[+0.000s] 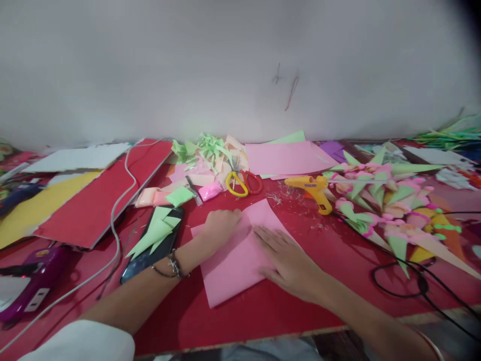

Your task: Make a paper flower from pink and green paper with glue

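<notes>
A sheet of pink paper [235, 271], apparently folded, lies at an angle on the red tabletop in front of me. My left hand [221, 224] rests on its upper left part with the fingers curled in; whatever may be under them is hidden. Flat on the right side of the sheet is my right hand [283, 255], fingers stretched out and holding nothing. Beyond the sheet lie scissors [237, 185] with one yellow and one red handle. A yellow glue gun [311, 188] lies to the right, and a dark phone [150, 260] with green paper cones [160, 230] on it is left.
Paper flowers [391, 200] are heaped at the right, near a looped black cable [398, 296]. Small packets [180, 195], pink sheets [285, 158] and green scraps [210, 148] lie toward the wall. At left are a red board [101, 200], a white cord [116, 215] and a purple power strip [39, 281].
</notes>
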Available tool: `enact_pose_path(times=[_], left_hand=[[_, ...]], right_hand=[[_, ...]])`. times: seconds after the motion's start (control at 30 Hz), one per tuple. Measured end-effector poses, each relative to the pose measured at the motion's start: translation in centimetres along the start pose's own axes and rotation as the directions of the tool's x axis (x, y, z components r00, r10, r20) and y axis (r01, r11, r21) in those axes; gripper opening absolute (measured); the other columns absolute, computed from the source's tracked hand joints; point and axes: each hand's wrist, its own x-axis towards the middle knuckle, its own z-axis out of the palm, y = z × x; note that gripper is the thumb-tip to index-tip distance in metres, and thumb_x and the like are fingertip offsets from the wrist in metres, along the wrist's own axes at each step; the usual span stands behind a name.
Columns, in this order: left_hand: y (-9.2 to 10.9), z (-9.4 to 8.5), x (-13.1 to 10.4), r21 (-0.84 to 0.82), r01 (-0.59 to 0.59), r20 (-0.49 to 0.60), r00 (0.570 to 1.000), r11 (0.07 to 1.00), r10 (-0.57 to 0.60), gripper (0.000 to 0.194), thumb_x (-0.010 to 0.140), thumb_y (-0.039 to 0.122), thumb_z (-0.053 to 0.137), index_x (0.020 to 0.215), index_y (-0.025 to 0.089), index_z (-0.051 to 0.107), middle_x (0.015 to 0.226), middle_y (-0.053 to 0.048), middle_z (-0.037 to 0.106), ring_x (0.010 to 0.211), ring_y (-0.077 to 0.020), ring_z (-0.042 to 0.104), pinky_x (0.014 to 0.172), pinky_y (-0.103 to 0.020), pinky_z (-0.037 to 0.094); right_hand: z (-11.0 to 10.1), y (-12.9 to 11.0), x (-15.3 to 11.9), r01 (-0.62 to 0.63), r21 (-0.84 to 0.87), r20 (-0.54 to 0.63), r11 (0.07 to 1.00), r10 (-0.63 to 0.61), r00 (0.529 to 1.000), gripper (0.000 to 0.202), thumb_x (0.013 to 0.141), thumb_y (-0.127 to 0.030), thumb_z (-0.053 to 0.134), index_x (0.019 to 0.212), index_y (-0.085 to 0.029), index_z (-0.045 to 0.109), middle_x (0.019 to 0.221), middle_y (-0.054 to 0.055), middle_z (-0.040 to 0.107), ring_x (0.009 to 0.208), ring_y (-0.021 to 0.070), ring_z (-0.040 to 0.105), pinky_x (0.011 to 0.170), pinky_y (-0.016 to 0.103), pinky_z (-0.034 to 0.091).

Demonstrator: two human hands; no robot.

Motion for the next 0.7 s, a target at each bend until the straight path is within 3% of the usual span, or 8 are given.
enact_pose_path(times=[0.23,0.43,0.57,0.63,0.7], left_hand=[[0.3,-0.6,-0.2,0.065,-0.028,0.011,1.000,0.997,0.027,0.017,0.078,0.009,0.045,0.088,0.013,0.059,0.072,-0.010,0.064,0.070,-0.0255,0.064,0.055,-0.030,0.047],[0.5,-0.7,-0.3,0.087,-0.052,-0.003,0.999,0.995,0.052,0.019,0.081,0.010,0.041,0.089,0.013,0.058,0.072,-0.009,0.064,0.068,-0.0250,0.063,0.056,-0.033,0.048],[0.5,0.2,-0.5,0.112,-0.057,-0.122,0.990,0.992,0.070,0.033,0.088,0.014,0.031,0.117,0.009,0.045,0.112,-0.017,0.055,0.105,-0.0281,0.051,0.080,-0.041,0.043],[0.5,1.0,-1.2,0.109,-0.145,-0.208,0.964,0.983,0.165,0.039,0.089,0.018,0.030,0.127,0.010,0.035,0.130,-0.015,0.041,0.120,-0.0274,0.036,0.096,-0.043,0.031],[0.6,1.8,-2.6,0.063,-0.295,-0.251,0.920,0.954,0.301,0.043,0.089,0.027,0.032,0.129,0.011,0.034,0.134,-0.011,0.038,0.123,-0.0247,0.031,0.102,-0.039,0.025]], right_hand=[[0.5,-1.1,-2.9,0.014,0.002,0.101,1.000,-0.014,0.995,0.066,0.082,-0.049,0.039,0.138,-0.023,0.016,0.144,0.004,0.018,0.133,0.0241,0.012,0.104,0.049,0.019],[-0.6,-1.6,-3.9,-0.009,0.044,0.206,0.999,-0.001,0.978,0.062,0.080,-0.047,0.046,0.135,-0.038,0.018,0.145,0.009,0.013,0.132,0.0306,0.010,0.097,0.060,0.020],[-0.8,-1.6,-3.8,-0.009,0.074,0.229,0.997,-0.008,0.973,0.063,0.078,-0.048,0.049,0.133,-0.043,0.018,0.146,0.011,0.008,0.131,0.0342,0.007,0.094,0.064,0.019],[-0.7,-1.5,-3.8,-0.008,0.076,0.239,0.997,-0.011,0.971,0.063,0.078,-0.049,0.049,0.133,-0.044,0.018,0.146,0.012,0.006,0.131,0.0344,0.005,0.094,0.064,0.018],[-0.6,-1.5,-3.8,-0.006,0.073,0.251,0.997,-0.012,0.968,0.062,0.079,-0.051,0.047,0.133,-0.044,0.017,0.146,0.012,0.006,0.131,0.0335,0.004,0.094,0.064,0.018]])
